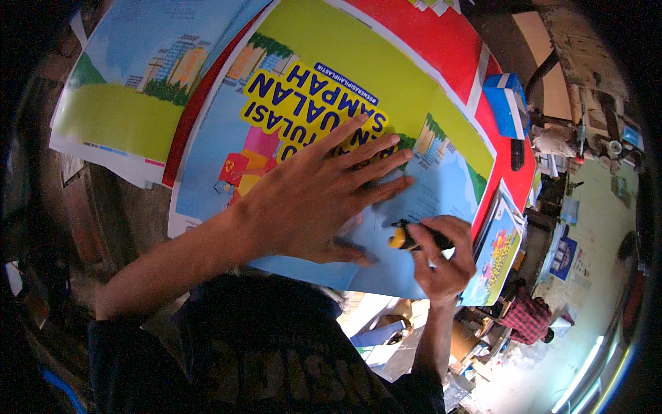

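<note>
A large printed sheet (310,31) in green and blue, with a cartoon and bold lettering, lies upside down to me on a red surface. Spread across its middle is my left hand (303,196), palm down and fingers apart, covering part of the lettering. My right hand (445,259) is closed round a black and yellow tool (414,237) that looks like a cutter knife. Its front end is over the blue part of the sheet, just right of my left thumb. I cannot tell whether its tip touches the paper.
Similar printed sheets (114,127) lie at the left. A blue and white box (505,103) and a black object (517,155) stand on the red surface (441,34) at the right. Below them is a smaller stack of prints (500,255). A person in a checked shirt (525,319) is farther off.
</note>
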`<state>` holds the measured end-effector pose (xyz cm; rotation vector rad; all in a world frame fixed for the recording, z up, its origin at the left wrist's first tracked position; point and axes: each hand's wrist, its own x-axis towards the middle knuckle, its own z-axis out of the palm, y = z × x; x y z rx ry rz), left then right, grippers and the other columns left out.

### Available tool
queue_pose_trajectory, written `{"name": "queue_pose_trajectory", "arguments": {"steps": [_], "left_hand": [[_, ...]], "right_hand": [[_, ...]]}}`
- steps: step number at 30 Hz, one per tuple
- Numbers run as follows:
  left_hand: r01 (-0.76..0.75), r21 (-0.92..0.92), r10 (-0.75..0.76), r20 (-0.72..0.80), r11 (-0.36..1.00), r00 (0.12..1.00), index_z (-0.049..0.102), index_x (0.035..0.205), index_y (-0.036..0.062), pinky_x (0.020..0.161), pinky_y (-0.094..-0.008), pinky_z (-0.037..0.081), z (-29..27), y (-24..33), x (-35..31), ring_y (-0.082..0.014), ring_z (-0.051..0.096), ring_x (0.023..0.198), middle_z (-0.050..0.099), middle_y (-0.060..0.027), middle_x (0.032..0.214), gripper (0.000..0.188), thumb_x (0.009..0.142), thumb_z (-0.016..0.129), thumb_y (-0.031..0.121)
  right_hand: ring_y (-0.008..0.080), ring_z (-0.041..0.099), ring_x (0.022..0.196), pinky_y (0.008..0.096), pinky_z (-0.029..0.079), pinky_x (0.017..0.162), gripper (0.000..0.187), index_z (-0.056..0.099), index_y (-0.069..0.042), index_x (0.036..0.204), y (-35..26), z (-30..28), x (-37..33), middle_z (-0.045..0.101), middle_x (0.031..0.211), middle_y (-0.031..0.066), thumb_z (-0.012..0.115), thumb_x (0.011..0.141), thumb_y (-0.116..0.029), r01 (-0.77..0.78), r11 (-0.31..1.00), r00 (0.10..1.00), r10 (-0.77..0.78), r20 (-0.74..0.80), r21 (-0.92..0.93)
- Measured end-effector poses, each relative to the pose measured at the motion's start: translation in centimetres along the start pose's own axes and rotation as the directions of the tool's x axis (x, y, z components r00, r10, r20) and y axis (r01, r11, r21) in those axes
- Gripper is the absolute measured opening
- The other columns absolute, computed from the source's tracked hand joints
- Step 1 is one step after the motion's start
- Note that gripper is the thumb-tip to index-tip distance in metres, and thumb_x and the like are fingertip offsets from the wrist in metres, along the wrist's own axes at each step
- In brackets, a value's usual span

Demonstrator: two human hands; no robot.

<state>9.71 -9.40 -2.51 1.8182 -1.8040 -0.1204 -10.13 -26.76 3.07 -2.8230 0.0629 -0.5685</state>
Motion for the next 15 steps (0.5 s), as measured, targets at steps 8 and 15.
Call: {"name": "queue_pose_trajectory", "arguments": {"steps": [8,15], "left_hand": [[0.002,0.042,-0.006,0.09,0.999,0.996,0.037,0.159,0.0026,0.13,-0.0549,0.011,-1.1,0.1,0.1,-0.029,0.03,0.156,0.038,-0.0119,0.166,0.113,0.085,0.051,0.086],[-0.007,0.045,0.0,0.141,0.999,0.99,0.039,0.161,0.0184,0.13,-0.0563,0.011,-1.6,0.8,0.5,-0.0317,0.025,0.158,0.035,-0.0144,0.166,0.101,0.086,0.054,0.084]], "right_hand": [[0.024,0.071,0.094,0.0336,0.056,0.086,0.04,0.075,-0.002,0.12,8.7,-0.4,6.5,0.073,0.106,0.0137,0.084,0.082,-0.009,-0.285,0.958,0.943,0.288,-0.167,0.039],[0.0342,0.07,0.111,0.0429,0.054,0.098,0.053,0.068,-0.008,0.135,12.5,0.3,10.5,0.072,0.119,0.0225,0.084,0.088,-0.025,-0.201,0.972,0.932,0.15,-0.33,-0.125]]}}
